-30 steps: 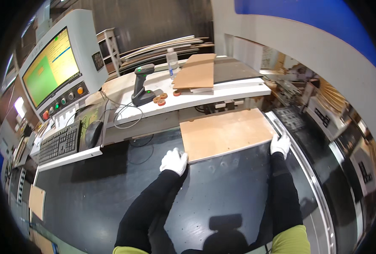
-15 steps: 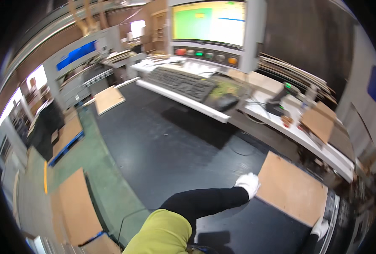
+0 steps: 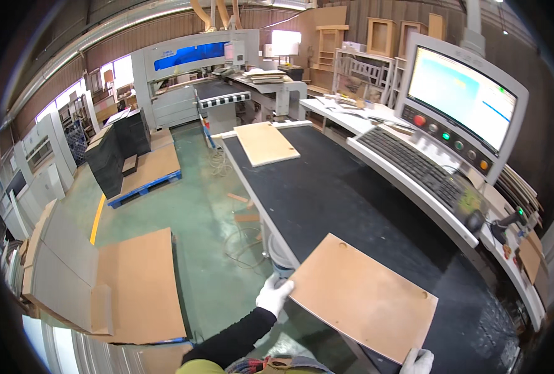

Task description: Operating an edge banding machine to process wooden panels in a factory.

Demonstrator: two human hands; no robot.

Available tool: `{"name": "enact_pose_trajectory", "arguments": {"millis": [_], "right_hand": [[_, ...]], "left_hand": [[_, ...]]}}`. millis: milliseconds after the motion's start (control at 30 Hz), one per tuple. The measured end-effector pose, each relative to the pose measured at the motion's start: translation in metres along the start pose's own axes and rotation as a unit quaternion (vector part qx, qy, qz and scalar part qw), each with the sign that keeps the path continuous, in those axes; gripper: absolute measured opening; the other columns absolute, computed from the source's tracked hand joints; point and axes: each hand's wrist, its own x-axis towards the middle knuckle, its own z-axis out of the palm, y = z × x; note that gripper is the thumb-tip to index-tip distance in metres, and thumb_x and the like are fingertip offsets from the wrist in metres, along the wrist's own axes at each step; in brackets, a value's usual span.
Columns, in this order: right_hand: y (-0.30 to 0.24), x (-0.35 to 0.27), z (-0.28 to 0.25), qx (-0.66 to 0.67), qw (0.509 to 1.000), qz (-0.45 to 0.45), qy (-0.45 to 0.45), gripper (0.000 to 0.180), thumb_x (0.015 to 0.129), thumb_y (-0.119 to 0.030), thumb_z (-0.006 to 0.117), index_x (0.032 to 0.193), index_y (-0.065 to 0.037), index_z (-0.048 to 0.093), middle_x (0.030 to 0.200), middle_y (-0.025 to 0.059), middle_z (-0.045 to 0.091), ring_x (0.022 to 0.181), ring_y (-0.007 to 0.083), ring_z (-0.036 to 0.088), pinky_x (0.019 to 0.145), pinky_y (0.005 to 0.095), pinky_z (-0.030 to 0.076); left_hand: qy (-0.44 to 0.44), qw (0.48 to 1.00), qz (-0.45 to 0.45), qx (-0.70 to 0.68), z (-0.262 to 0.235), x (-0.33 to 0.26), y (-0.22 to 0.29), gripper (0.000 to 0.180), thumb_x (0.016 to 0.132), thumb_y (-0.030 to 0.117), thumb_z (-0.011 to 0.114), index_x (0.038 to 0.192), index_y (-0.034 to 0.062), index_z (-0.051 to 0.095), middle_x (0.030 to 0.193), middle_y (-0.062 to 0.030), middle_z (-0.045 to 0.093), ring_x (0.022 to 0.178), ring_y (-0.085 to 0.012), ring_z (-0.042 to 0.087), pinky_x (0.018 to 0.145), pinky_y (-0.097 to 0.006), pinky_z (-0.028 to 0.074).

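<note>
A flat brown wooden panel (image 3: 367, 293) with small round holes near its corners is held between my two gloved hands. My left hand (image 3: 273, 295), in a white glove, grips its left corner, with the thumb at the edge. At the near right corner, my right hand (image 3: 418, 361) holds the panel's edge; only part of that hand shows. The panel overhangs the near side of the black-topped table (image 3: 333, 193). Whether it touches the tabletop I cannot tell. A paler board (image 3: 264, 144) with a hole lies at the table's far end.
At right stand a monitor (image 3: 461, 93) with buttons, a keyboard (image 3: 408, 168) and a mouse (image 3: 474, 220). Leftward, a black panel stack (image 3: 108, 162) sits on a blue pallet (image 3: 146, 189). Grey-edged panels (image 3: 65, 262) stand beside a brown sheet (image 3: 143, 280). A large machine (image 3: 177, 103) stands farther back.
My view has turned left. The panel has come from the table's right part to its near left edge, with both hands still on it.
</note>
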Motion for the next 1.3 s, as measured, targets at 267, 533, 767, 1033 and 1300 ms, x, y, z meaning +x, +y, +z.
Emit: {"name": "enact_pose_trajectory", "arguments": {"millis": [267,533,767,1033,1300], "right_hand": [[-0.161,-0.039,0.088,0.054,0.992,-0.110,-0.007,0.047,0.086,-0.048,0.058,0.085,-0.001,0.063,0.084,0.0202,0.062,0.080,0.0351,0.060,0.073,0.0441,0.047],[-0.257,0.045,0.135,0.317,0.885,0.069,-0.334,0.031,0.088,-0.021,0.058,0.104,0.005,0.059,0.074,0.0041,0.061,0.056,0.0095,0.053,0.050,0.0232,0.041],[-0.412,0.132,0.224,0.478,0.751,0.018,-0.456,0.034,0.090,-0.028,0.061,0.103,0.003,0.055,0.070,0.0005,0.055,0.048,0.0056,0.042,0.042,0.0199,0.031],[-0.607,0.180,0.343,0.349,0.846,-0.010,-0.403,0.036,0.087,-0.034,0.061,0.083,0.001,0.059,0.063,0.0030,0.055,0.049,0.0094,0.046,0.046,0.0249,0.036],[-0.740,0.205,0.441,0.202,0.909,-0.129,-0.341,0.043,0.087,-0.040,0.052,0.111,-0.007,0.064,0.105,0.0207,0.064,0.103,0.0366,0.059,0.089,0.0445,0.045]], "left_hand": [[-0.208,0.872,-0.133,-0.422,-0.039,0.055,0.008,0.049,0.084,0.004,0.063,0.130,0.0052,0.046,0.125,-0.0092,0.056,0.117,-0.0264,0.052,0.101,-0.045,0.039],[-0.267,0.892,-0.057,-0.360,-0.054,0.190,0.098,0.047,0.082,0.001,0.062,0.127,0.0014,0.048,0.121,-0.0111,0.058,0.111,-0.0261,0.056,0.096,-0.043,0.044],[-0.266,0.915,-0.031,-0.303,-0.072,0.390,0.184,0.041,0.083,0.002,0.060,0.123,-0.0007,0.051,0.118,-0.0135,0.060,0.110,-0.0283,0.057,0.098,-0.043,0.045],[-0.190,0.970,-0.034,-0.149,-0.134,0.613,0.251,0.036,0.084,0.010,0.065,0.117,0.0017,0.055,0.106,-0.0113,0.063,0.097,-0.0248,0.063,0.082,-0.039,0.053],[-0.249,0.602,0.359,0.669,-0.204,0.803,0.307,0.063,0.085,0.043,0.055,0.132,0.0015,0.046,0.125,-0.0250,0.053,0.114,-0.0381,0.054,0.098,-0.041,0.041]]}}
